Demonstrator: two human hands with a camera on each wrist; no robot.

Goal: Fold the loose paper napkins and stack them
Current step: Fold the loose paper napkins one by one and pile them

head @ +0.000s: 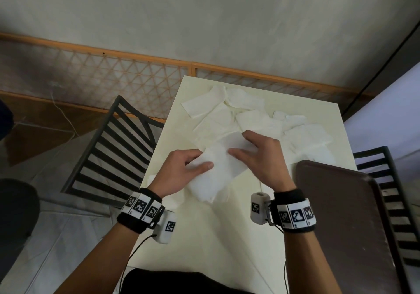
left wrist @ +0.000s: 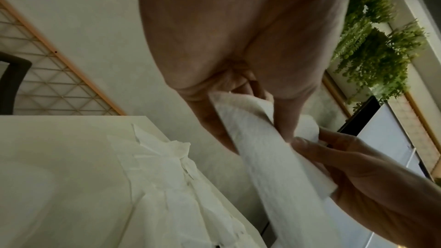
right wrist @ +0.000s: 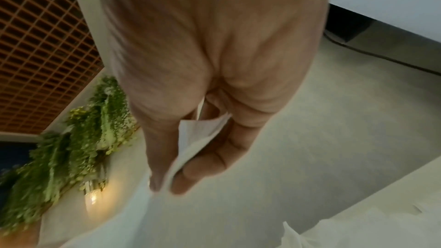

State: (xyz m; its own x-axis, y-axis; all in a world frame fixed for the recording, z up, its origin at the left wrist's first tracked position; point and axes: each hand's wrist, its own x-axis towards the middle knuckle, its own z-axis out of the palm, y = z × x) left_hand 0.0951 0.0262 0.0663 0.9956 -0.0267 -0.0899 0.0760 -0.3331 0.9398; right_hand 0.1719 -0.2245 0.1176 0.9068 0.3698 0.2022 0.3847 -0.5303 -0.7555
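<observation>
While lifted above the table (head: 231,237), napkin (head: 218,171) is pinched by left hand (head: 181,171) and right hand (head: 261,155).
Loose napkins (head: 241,116) crowd the far edge; near side looks bare, tray (head: 341,221) right.

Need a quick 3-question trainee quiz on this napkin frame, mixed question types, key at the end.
1. True or false: both hands hold one napkin.
2. Where is the brown tray? A) right of the hands B) left of the hands
3. What lies on the table beyond the hands?

Key: 1 true: left hand and right hand pinch it. 2 A. 3 loose napkins.
</observation>
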